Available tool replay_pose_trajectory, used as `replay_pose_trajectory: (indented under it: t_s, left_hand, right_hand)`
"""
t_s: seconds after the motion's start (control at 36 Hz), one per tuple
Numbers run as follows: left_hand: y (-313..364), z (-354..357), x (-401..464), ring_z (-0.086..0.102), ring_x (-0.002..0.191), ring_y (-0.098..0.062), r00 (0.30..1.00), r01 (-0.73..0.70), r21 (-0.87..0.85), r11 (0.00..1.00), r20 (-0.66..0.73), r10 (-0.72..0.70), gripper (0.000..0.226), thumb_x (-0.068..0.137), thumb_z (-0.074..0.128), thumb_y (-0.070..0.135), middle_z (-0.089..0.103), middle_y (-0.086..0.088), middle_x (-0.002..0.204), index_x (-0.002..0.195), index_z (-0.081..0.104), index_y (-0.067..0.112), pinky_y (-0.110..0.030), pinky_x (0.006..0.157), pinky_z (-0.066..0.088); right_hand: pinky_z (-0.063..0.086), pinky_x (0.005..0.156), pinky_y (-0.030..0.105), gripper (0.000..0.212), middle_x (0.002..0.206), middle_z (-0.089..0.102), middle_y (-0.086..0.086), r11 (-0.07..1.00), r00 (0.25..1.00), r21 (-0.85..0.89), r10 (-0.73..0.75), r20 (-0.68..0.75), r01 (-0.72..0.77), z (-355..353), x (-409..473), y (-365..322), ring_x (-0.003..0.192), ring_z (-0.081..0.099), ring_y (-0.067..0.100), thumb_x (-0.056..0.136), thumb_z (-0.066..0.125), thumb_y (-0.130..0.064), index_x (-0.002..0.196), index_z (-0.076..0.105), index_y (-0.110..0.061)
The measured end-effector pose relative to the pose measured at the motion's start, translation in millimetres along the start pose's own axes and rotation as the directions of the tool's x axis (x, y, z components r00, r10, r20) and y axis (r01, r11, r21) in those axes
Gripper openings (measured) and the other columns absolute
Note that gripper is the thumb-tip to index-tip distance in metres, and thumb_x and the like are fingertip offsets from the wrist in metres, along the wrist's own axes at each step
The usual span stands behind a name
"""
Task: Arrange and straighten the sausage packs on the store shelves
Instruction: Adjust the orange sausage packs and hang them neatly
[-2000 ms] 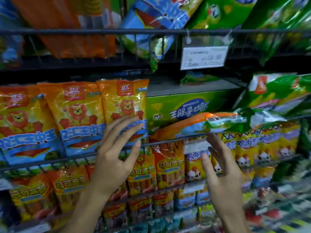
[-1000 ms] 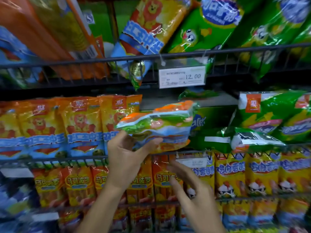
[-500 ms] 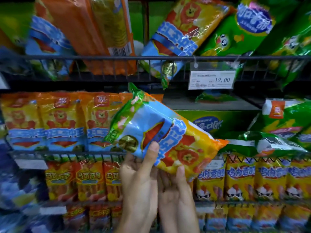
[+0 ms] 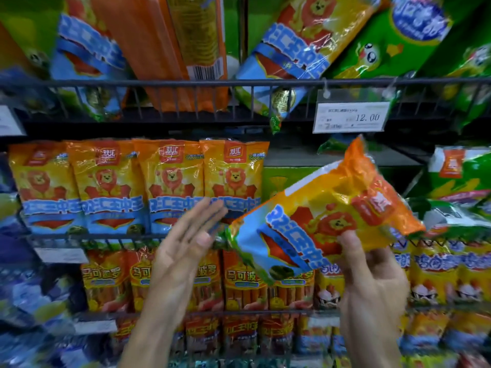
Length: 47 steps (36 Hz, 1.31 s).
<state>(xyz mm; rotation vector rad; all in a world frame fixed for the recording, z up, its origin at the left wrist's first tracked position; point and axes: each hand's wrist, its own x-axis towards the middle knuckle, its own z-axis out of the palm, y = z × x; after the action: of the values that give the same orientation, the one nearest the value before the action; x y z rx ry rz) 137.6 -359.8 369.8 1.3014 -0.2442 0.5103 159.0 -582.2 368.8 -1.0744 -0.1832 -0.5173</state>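
Fingers of right hand (image 4: 372, 282) pinching tilted lion pack (image 4: 326, 221) beside the upright row (image 4: 138, 187), left hand (image 4: 186, 245) spread flat, probably to steady the row for slotting in.

A white price tag (image 4: 351, 117) clipped to the wire rail above the right hand (image 4: 372, 272) reads "12.00"; its smaller print is too blurred to make out. The sausage pack (image 4: 324, 221) held in that hand carries a red brand square and big blue-and-white characters — tilted, not clearly legible. The upright packs (image 4: 170, 187) beyond the left hand (image 4: 183, 251) show a red square reading "双汇". Below that hand, the orange packs (image 4: 240, 277) read "马可波罗". A barcode (image 4: 204, 69) stands on the orange pack above — digits unreadable.
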Motion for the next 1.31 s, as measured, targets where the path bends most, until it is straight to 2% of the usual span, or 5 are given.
replay_pose_trajectory:
  t_s: [0.22,0.61,0.81,1.19,1.31]
  left_hand:
    - [19,25,18,0.058,0.125,0.002,0.924,0.028,0.487,0.873,0.32,-0.208,0.054,0.085,0.076,0.027,0.064,0.027,0.13,0.135,0.057,0.039,-0.019,0.104,0.048]
    - [15,66,45,0.066,0.114,0.0,0.955,-0.245,0.382,0.891,0.253,0.154,0.049,0.085,0.078,0.009,0.071,0.024,0.119,0.126,0.063,0.03,-0.016,0.095,0.052]
    - [1,72,63,0.066,0.122,-0.013,0.962,-0.213,0.301,0.93,0.231,0.145,0.049,0.086,0.076,0.005,0.071,0.009,0.127,0.13,0.063,0.023,-0.028,0.103,0.051]
    - [-33,74,73,0.058,0.115,0.014,0.981,-0.108,0.403,0.909,0.193,0.031,0.05,0.092,0.072,0.014,0.063,0.044,0.113,0.122,0.052,0.048,-0.008,0.096,0.045]
    - [-45,71,65,0.052,0.127,0.012,0.981,-0.108,0.473,0.874,0.192,0.018,0.052,0.094,0.068,0.028,0.055,0.044,0.128,0.135,0.045,0.052,-0.022,0.11,0.046]
  right_hand:
    - [0.052,0.063,0.02,0.006,0.073,0.069,-0.008,0.926,0.943,-0.31,-0.115,0.313,0.216,3,19,-17,0.069,0.065,0.006,0.084,0.073,-0.023,0.082,0.067,-0.023]
    - [0.051,0.087,0.013,0.028,0.111,0.068,-0.027,0.955,0.911,-0.168,-0.165,0.378,0.243,19,53,-19,0.11,0.064,-0.002,0.097,0.05,-0.027,0.122,0.054,-0.037]
    - [0.048,0.092,0.014,0.035,0.117,0.066,-0.026,0.952,0.891,-0.142,-0.193,0.411,0.271,22,71,-14,0.115,0.062,0.0,0.1,0.047,-0.026,0.136,0.048,-0.026]
    - [0.051,0.095,0.022,0.035,0.124,0.066,-0.008,0.958,0.916,-0.188,-0.131,0.379,0.215,15,96,34,0.118,0.062,0.007,0.103,0.048,-0.026,0.137,0.051,-0.02]
    - [0.052,0.1,0.027,0.036,0.124,0.066,-0.009,0.953,0.915,-0.252,-0.054,0.4,0.166,12,97,44,0.119,0.062,0.007,0.104,0.048,-0.027,0.14,0.05,-0.021]
